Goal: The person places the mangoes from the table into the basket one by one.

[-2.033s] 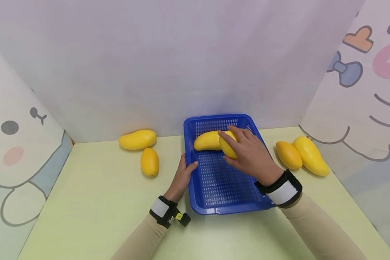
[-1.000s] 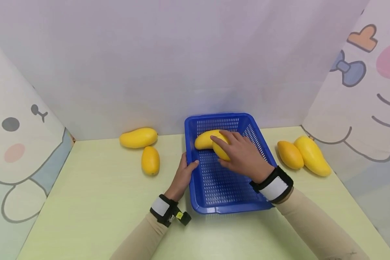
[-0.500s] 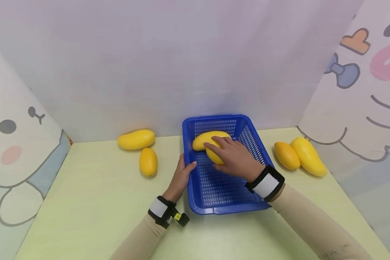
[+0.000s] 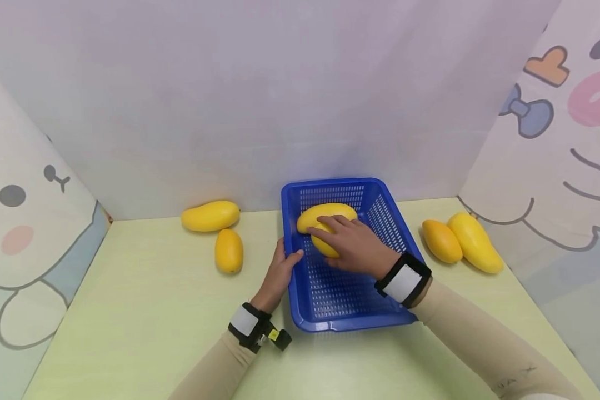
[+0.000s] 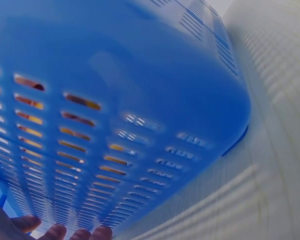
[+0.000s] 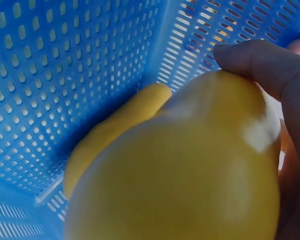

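My left hand grips the left rim of a blue plastic basket, thumb over the edge. In the left wrist view its fingertips lie against the slotted outer wall. Inside the basket, my right hand holds a yellow mango from above, fingers curled over it. Much of that mango is hidden by the hand in the head view; it looms large in the right wrist view. Just behind it, along the basket's back wall, lies another yellow mango.
Left of the basket, a long yellow mango and a smaller orange-yellow one lie close together. To the right, an orange-yellow mango touches a longer yellow mango. A pale curtain rises behind the light table.
My right hand has carried its mango leftward and slightly toward me inside the basket, exposing more of the mango behind it. The left hand has kept its hold on the rim.
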Action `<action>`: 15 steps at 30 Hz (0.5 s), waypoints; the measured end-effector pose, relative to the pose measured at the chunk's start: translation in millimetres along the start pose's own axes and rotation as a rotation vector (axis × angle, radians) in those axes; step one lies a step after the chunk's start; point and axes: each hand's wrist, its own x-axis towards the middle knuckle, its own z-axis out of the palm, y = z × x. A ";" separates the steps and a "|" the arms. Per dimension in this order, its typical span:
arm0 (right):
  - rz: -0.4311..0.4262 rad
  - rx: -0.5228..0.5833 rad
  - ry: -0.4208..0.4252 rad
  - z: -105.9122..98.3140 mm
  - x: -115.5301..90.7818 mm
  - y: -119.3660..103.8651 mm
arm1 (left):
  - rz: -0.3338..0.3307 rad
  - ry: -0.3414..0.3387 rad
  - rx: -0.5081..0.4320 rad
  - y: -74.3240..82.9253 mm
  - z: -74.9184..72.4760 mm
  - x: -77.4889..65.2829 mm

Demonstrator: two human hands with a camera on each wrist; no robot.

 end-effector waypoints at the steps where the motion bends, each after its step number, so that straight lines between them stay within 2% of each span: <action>1: -0.009 -0.007 -0.002 0.8 0.2 0.2 | 0.002 -0.001 0.004 1.7 0.6 -1.1; 5: -0.048 -0.014 0.001 5.0 1.4 1.5 | 0.018 -0.005 0.004 1.5 1.3 -1.5; 10: -0.080 -0.019 -0.015 9.0 5.4 1.0 | 0.003 0.008 0.004 0.4 0.7 -1.5; 15: -0.090 -0.021 -0.039 9.9 8.9 0.2 | -0.003 0.016 0.007 -19.4 -1.7 8.9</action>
